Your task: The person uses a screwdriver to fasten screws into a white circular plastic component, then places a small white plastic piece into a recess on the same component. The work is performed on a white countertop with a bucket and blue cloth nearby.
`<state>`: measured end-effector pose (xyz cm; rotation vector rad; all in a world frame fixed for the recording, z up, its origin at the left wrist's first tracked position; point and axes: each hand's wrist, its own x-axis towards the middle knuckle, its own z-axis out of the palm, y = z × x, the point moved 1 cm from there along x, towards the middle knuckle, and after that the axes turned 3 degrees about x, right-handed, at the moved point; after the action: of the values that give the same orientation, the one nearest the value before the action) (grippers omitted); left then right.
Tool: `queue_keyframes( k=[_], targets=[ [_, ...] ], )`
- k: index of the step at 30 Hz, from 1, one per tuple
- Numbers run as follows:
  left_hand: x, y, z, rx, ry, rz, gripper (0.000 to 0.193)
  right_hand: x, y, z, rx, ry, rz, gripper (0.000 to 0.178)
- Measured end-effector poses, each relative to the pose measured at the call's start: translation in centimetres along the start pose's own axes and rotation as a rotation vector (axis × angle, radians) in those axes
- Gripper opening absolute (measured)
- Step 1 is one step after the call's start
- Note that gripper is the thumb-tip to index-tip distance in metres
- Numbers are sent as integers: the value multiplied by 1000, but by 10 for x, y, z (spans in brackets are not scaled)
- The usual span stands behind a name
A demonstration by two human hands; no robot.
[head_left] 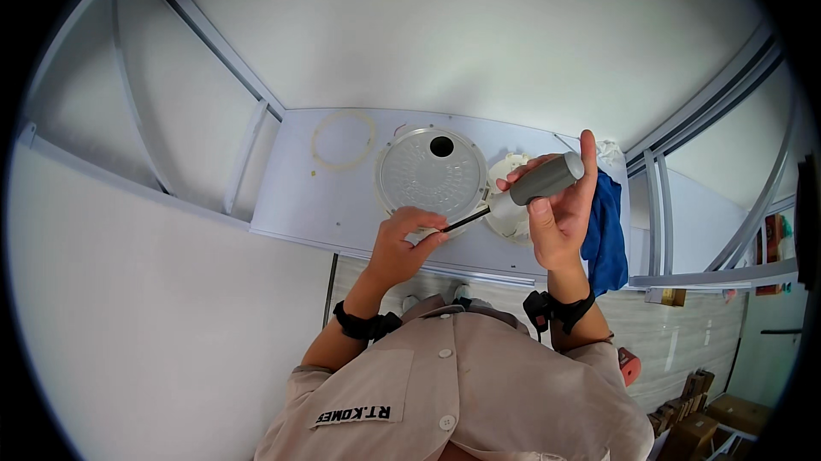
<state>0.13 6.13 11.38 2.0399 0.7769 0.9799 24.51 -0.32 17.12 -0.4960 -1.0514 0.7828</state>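
Observation:
My left hand (pixel 409 240) pinches a thin black rod (pixel 467 221) between thumb and fingers. The rod slants up to the right, its far end close to a dark grey cylinder (pixel 544 181) with a paler end cap. That cylinder rests in my right hand (pixel 564 217), the thumb against its near side and one finger stretched upward. Whether rod and cylinder touch, I cannot tell. Beneath the hands lies a round grey metal lid or disc (pixel 430 177) with an embossed pattern and a dark round hole. A cream-white round part (pixel 510 223) sits to its right, partly covered by my right hand.
A pale yellow ring (pixel 318 149) lies at the left of the white table (pixel 291 196). Blue cloth (pixel 604 234) hangs over the right edge beside clear plastic (pixel 610 154). Grey metal frames (pixel 663 213) flank the table. Cardboard boxes (pixel 740 412) and a red object (pixel 629 366) stand on the floor.

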Motion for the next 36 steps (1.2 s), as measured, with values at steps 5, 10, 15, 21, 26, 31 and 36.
queue_keyframes(
  k=[5, 10, 15, 21, 26, 31, 36],
  targets=[
    [1, -4, 3, 16, 40, 28, 25, -2, 5, 4, -38, -46, -95, 91],
    [2, -13, 10, 66, 94, -28, 26, 2, 8, 4, -141, -218, -140, 76],
    [10, -4, 7, 168, 58, -5, 28, 6, 6, 10, -137, -375, -143, 65],
    [12, -7, 8, 235, 56, 51, 31, 9, 4, 13, -212, -405, -92, 65],
    [11, -7, 11, 272, 52, 64, 32, 10, 9, 15, -181, -418, -71, 57],
    [7, -9, 12, 259, 78, 66, 31, 11, 12, 17, -203, -396, -100, 58],
    [9, -10, 11, 266, 73, 102, 32, 9, 12, 17, -366, -349, -103, 60]
  ],
)
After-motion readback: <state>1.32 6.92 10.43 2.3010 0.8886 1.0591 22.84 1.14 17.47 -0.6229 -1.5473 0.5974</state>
